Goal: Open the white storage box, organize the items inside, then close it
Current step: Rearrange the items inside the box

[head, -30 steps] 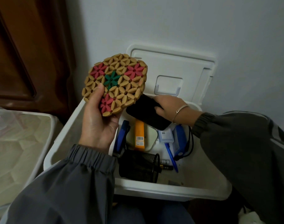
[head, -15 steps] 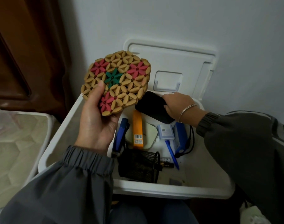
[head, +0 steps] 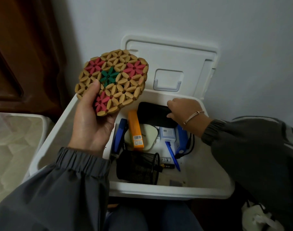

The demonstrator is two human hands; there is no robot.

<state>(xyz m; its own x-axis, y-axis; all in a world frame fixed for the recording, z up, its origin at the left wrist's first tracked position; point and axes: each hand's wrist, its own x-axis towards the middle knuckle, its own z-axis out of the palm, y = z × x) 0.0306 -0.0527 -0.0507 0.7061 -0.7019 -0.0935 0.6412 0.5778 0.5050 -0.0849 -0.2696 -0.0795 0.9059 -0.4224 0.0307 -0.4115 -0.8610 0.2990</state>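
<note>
The white storage box (head: 159, 191) stands open, its lid (head: 172, 60) leaning back against the wall. My left hand (head: 92, 124) grips a round wooden trivet (head: 115, 80) with red and green flowers, held above the box's left side. My right hand (head: 184, 109) grips the right end of a black case (head: 152, 115) at the back of the box. Inside lie an orange box (head: 135, 130), a blue stapler (head: 120, 137), a white rounded device (head: 150, 137), a small white-blue box (head: 166, 134), a blue pen (head: 172, 154) and a black mesh cup (head: 139, 167) on its side.
A pale mattress-like surface (head: 10, 147) lies to the left of the box. Dark wooden furniture (head: 25, 55) stands at the back left. A white bag (head: 259, 217) sits on the floor at lower right. The grey wall is close behind the lid.
My right hand has moved the black case back and down into the rear of the box, laying it flatter. The left hand keeps holding the trivet in about the same place.
</note>
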